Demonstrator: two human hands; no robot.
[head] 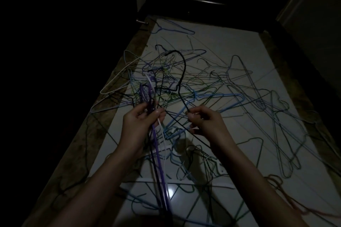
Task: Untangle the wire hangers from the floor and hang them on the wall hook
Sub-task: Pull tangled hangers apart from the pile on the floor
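Thin wire hangers (212,86), blue, green, black and white, knotted in a heap across the pale floor (239,46), thickest toward 11 o'clock. Left hand (143,119) curled round a purple and white bunch (158,153). Right hand (204,120) pinching a black hanger (181,72), hook up at 12. Dim all round.
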